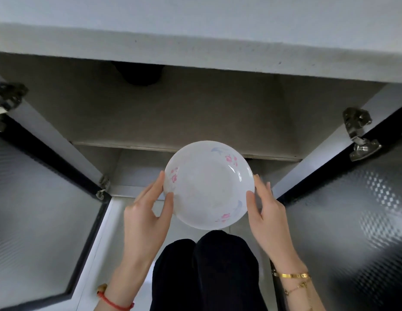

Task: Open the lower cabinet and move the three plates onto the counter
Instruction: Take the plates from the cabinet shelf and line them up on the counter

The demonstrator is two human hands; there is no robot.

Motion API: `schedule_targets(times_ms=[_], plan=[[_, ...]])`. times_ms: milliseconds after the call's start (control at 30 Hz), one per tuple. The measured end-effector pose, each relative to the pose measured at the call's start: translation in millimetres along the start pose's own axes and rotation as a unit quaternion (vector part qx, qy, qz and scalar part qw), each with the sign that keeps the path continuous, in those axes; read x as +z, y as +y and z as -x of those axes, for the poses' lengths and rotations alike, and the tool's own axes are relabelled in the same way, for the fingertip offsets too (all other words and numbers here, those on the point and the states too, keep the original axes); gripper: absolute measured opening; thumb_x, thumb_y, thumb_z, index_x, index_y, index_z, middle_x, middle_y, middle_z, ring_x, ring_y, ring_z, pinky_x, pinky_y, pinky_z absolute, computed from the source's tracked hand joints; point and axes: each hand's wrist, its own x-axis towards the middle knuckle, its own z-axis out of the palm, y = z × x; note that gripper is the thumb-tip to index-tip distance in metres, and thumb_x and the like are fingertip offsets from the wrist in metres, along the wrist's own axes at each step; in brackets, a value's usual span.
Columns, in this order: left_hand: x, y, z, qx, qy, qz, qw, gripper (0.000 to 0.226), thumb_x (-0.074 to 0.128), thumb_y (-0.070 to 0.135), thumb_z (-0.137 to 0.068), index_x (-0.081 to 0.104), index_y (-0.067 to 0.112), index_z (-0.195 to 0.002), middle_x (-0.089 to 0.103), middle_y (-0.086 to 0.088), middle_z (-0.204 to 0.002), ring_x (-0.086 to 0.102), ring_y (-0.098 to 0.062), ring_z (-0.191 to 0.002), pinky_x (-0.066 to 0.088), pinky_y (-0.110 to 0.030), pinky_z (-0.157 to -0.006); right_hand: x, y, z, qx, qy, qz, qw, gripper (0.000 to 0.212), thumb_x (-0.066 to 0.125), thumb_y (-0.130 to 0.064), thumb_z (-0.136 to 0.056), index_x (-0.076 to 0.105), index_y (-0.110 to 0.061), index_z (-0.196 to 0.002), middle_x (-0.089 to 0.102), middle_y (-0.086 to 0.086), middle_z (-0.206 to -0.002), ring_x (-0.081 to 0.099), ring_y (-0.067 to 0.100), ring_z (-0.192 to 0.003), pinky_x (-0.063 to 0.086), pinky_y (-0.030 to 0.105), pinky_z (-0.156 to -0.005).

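Plate point(209, 185) btwn both hands, doors wide

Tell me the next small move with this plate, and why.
Probably lift the plate up and forward onto the counter. The left hand and right hand grip its opposite rims, it is clear of the shelf, and both cabinet doors stand open.

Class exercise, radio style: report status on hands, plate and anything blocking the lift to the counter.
Left hand and right hand grip opposite rims of the flowered plate. Plate held level, outside the open cabinet. Counter edge overhangs above; both doors swung wide.
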Motion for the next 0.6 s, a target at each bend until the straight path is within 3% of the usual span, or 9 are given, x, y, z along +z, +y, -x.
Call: schedule_targets(times_ms=[33,67,100,167,267,333,433,533,600], plan=[[-8.2,11.1,-0.5,-0.008,0.004,0.004,1.0,0.045,0.064,0.011,-0.089,0.058,0.023,-0.133,0.057,0.023,-0.122,0.042,0.034,-0.1,0.03,0.009,-0.083,-7.4,-11.9,3.1,0.001,-0.001,0.003,1.0,0.046,0.033,-0.037,-0.1,0.025,-0.051,-0.143,0.048,-0.017,-0.095,0.05,0.04,-0.121,0.002,-0.003,-0.106],[-17.1,21.7,-1.1,-0.015,0.005,0.007,1.0,0.044,0.063,0.011,-0.09,0.058,0.024,-0.133,0.058,0.022,-0.122,0.042,0.034,-0.101,0.031,0.008,-0.085,-14.8,-24.6,6.2,0.004,0.0,0.003,1.0,0.045,0.033,-0.04,-0.099,0.023,-0.056,-0.14,0.038,-0.026,-0.086,0.053,0.035,-0.101,0.007,0.003,-0.113],[-26.5,32.3,-1.7,-0.023,0.005,0.008,1.0,0.044,0.062,0.012,-0.091,0.058,0.024,-0.133,0.058,0.021,-0.123,0.042,0.033,-0.103,0.032,0.007,-0.087,-22.7,-37.5,10.2,0.004,0.002,0.0,1.0,0.044,0.032,-0.042,-0.098,0.021,-0.059,-0.138,0.032,-0.029,-0.081,0.044,0.023,-0.093,0.013,0.013,-0.118],[-45.6,53.6,-2.7,-0.037,0.008,0.012,0.999,0.043,0.061,0.012,-0.092,0.058,0.023,-0.133,0.057,0.021,-0.126,0.042,0.031,-0.107,0.032,0.006,-0.089,-39.2,-63.8,18.0,0.004,0.009,-0.011,1.0,0.043,0.031,-0.044,-0.097,0.021,-0.063,-0.134,0.042,-0.026,-0.085,0.033,0.018,-0.095,0.026,0.027,-0.118],[-74.8,89.7,-3.4,-0.049,0.005,0.018,0.999,0.042,0.06,0.012,-0.092,0.058,0.021,-0.133,0.052,0.03,-0.124,0.042,0.031,-0.109,0.032,0.005,-0.091,-63.7,-100.7,27.4,0.009,0.014,-0.016,1.0,0.041,0.029,-0.05,-0.097,0.022,-0.064,-0.135,0.05,-0.007,-0.103,0.047,0.025,-0.099,0.035,0.044,-0.113],[-95.3,114.9,-3.1,-0.058,0.002,0.029,0.998,0.042,0.06,0.012,-0.092,0.058,0.021,-0.133,0.05,0.033,-0.122,0.042,0.031,-0.108,0.032,0.006,-0.09,-80.9,-124.1,31.8,0.017,0.008,-0.019,1.0,0.048,0.026,-0.057,-0.094,0.024,-0.054,-0.142,0.053,-0.004,-0.109,0.046,0.024,-0.1,0.038,0.049,-0.11],[-126.7,152.6,-4.5,-0.059,0.002,0.034,0.998,0.042,0.06,0.009,-0.092,0.058,0.02,-0.133,0.051,0.031,-0.122,0.041,0.032,-0.106,0.032,0.007,-0.088,-109.9,-165.8,39.9,0.018,-0.002,-0.013,1.0,0.051,0.027,-0.056,-0.094,0.027,-0.047,-0.144,0.054,-0.003,-0.131,0.051,0.045,-0.111,0.043,0.058,-0.101],[-160.9,192.8,-7.1,-0.048,0.006,0.028,0.998,0.041,0.059,0.008,-0.092,0.058,0.018,-0.132,0.048,0.033,-0.121,0.041,0.034,-0.103,0.032,0.007,-0.084,-141.2,-213.2,50.9,-0.008,0.008,0.001,1.0,0.045,0.028,-0.053,-0.095,0.025,-0.056,-0.14,0.047,-0.015,-0.115,0.048,0.032,-0.094,0.043,0.058,-0.097],[-184.8,218.3,-9.3,-0.038,0.009,0.017,0.999,0.041,0.059,0.009,-0.093,0.058,0.019,-0.133,0.047,0.035,-0.121,0.043,0.034,-0.1,0.035,0.006,-0.08,-159.9,-243.0,58.1,-0.015,0.016,0.005,1.0,0.047,0.028,-0.052,-0.095,0.028,-0.05,-0.142,0.048,-0.015,-0.111,0.051,0.041,-0.094,0.047,0.051,-0.098]])
